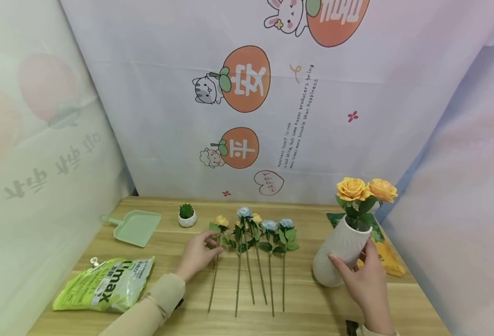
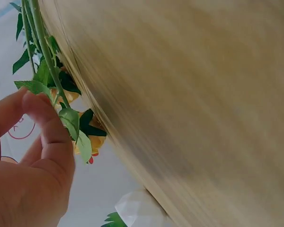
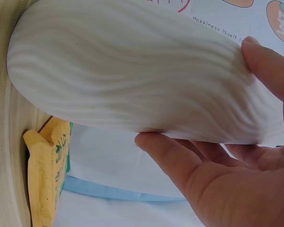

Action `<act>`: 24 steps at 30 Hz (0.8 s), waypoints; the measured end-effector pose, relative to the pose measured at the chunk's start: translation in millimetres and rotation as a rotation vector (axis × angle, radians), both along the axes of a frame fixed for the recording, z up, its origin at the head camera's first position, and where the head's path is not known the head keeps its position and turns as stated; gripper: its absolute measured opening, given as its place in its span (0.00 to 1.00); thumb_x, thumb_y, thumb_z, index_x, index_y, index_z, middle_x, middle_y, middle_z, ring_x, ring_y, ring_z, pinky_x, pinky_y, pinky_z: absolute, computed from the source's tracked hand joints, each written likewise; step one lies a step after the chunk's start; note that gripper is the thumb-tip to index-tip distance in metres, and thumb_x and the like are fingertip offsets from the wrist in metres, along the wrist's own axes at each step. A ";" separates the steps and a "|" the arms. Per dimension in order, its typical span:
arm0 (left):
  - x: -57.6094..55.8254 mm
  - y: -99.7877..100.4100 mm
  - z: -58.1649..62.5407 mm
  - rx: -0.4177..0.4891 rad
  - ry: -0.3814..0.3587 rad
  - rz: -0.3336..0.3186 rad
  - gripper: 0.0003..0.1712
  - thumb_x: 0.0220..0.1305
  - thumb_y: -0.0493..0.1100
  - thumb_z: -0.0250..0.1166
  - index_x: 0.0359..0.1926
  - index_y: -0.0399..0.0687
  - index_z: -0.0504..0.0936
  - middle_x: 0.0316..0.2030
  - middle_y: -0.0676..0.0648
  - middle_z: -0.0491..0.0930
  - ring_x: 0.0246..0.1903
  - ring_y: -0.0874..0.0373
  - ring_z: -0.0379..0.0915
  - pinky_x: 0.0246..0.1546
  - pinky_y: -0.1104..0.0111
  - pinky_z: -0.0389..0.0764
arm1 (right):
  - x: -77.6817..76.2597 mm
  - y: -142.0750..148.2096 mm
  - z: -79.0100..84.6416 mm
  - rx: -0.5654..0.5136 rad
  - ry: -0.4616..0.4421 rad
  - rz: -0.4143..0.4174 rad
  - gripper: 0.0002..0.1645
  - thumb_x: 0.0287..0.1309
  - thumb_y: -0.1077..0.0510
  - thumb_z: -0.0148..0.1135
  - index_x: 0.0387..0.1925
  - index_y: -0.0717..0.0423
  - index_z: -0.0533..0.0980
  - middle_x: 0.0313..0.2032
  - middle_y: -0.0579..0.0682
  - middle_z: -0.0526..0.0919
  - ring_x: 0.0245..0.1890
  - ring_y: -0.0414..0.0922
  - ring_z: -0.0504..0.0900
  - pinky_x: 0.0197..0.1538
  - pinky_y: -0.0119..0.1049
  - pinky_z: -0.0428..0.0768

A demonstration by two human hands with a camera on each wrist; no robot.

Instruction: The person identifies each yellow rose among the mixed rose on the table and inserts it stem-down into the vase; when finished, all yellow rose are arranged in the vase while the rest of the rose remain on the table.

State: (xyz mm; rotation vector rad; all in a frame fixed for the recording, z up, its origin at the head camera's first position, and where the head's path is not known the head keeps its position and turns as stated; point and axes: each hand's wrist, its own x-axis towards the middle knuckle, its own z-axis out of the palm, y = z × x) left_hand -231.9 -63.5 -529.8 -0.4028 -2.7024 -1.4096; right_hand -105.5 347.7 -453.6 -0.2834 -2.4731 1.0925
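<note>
My right hand holds a white ribbed vase, thumb on the near side and fingers round the far side. The vase leans right, with two yellow-orange roses in its mouth. In the right wrist view the vase fills most of the picture. My left hand is at the leftmost yellow rose on the table, thumb and forefinger apart near its stem. In the left wrist view, the fingertips overlap a leaf, with the stem beside them; contact is unclear. Several blue roses and yellow ones lie alongside.
A small potted succulent and a green dustpan stand at the back left. A green Umax bag lies at the front left. Behind the vase is a yellow-and-green packet. Printed cloth hangs behind the wooden table.
</note>
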 end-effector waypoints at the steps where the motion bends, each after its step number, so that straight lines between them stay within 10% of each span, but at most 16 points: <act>1: 0.1 0.2 0.4 -0.022 -0.004 0.001 0.30 0.64 0.40 0.81 0.65 0.39 0.84 0.41 0.47 0.87 0.34 0.58 0.82 0.40 0.58 0.88 | 0.4 0.5 0.0 0.002 -0.001 -0.001 0.61 0.62 0.44 0.81 0.82 0.62 0.55 0.72 0.72 0.69 0.65 0.76 0.75 0.55 0.71 0.83; 13: 3.3 1.1 0.0 -0.127 -0.094 -0.026 0.43 0.58 0.40 0.84 0.73 0.40 0.77 0.45 0.46 0.84 0.45 0.51 0.81 0.50 0.49 0.86 | 1.2 -0.1 1.4 -0.020 -0.022 -0.010 0.64 0.61 0.42 0.81 0.83 0.61 0.53 0.74 0.72 0.67 0.67 0.76 0.73 0.58 0.69 0.82; 24: 4.5 0.3 2.5 0.003 -0.210 -0.072 0.46 0.61 0.31 0.80 0.78 0.39 0.70 0.44 0.40 0.83 0.25 0.55 0.82 0.24 0.66 0.87 | 2.3 0.2 2.5 -0.025 -0.066 -0.014 0.66 0.61 0.38 0.80 0.84 0.61 0.51 0.75 0.72 0.66 0.68 0.76 0.72 0.60 0.70 0.80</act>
